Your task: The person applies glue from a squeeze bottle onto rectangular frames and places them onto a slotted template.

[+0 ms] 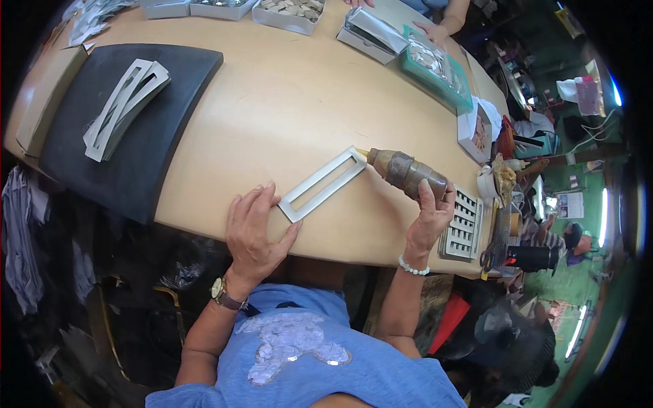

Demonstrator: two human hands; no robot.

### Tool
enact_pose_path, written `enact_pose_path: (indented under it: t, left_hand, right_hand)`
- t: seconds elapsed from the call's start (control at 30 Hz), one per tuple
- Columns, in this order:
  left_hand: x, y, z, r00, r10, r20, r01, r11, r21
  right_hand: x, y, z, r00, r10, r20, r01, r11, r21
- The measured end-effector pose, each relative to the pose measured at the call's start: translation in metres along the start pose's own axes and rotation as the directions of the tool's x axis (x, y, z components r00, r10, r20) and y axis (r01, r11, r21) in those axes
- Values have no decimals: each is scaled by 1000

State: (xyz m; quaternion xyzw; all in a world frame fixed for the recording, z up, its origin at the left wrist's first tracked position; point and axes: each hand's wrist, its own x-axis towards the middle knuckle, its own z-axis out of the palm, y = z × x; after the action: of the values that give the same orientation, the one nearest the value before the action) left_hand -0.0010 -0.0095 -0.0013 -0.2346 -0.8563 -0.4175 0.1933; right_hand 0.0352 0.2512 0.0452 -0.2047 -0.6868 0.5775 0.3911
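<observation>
A pale, flat rectangular frame (323,183) with a long slot lies at a slant on the table in front of me. My left hand (257,234) grips its near end, fingers on one side and thumb by the lower corner. In my right hand (433,217) is a brown squeeze bottle (408,175), wrapped with dark tape round its middle and tilted nearly flat. Its yellowish nozzle (362,153) meets the far end of the frame, or hovers just over it; I cannot tell which.
Similar frames lie piled on a black board (136,173) at left, beside a long cardboard box (51,102). A stack of slotted plates (462,224) sits at the right edge. Trays of small pieces (291,15) and a green basket (435,68) line the back, near another person's hand (432,32).
</observation>
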Motion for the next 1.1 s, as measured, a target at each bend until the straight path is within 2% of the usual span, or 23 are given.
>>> enact_pose_path:
  t: [0.53,1.1]
  left_hand:
    - [-4,-1,2,1000,-1,22,1,1000,30]
    - [-2,1,3,999,-6,38,4,999,53]
  right_hand:
    - [4,10,5,1000,1,-18,-1,999,46]
    - [-5,-1,9,998,58,18,-58,998,-13]
